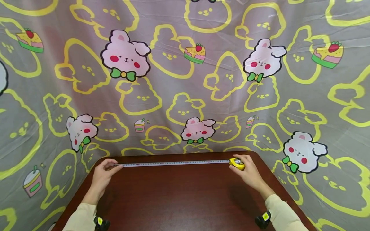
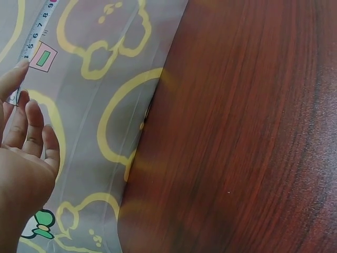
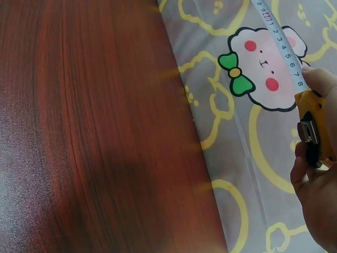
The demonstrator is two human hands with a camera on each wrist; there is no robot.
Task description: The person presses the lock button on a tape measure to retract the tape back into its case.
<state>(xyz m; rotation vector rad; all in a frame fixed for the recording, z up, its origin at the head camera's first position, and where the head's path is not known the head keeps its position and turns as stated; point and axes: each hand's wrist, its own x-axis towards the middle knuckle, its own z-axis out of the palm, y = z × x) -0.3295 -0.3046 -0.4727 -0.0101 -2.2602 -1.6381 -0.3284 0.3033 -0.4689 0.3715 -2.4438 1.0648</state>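
The left hand (image 1: 101, 173) pinches the free end of the metal strip (image 1: 173, 163) between thumb and fingers, and the right hand (image 1: 250, 171) grips the yellow tape measure (image 1: 237, 164), thumb on one side and fingers on the other. The tape measure is at the right end of the strip, over the far part of the table (image 1: 185, 199). The hands are set well apart, presumably because a strip like this would slide back into its case if either end were let go; a steady pull from both sides probably keeps it straight. It seems to be held up above the wood rather than laid on it (both wrist views show it against the patterned cloth (image 1: 162, 99) behind). Its printed face is turned toward the person, which would suit reading the numbers.

Several things are hard to make out. The very tip of the strip is partly covered by the left fingers, and the left wrist view cuts that hand off at its edge. The right wrist view crops the right hand likewise, and its fingers cover part of the case. From the head view the digits are too small to read with confidence.
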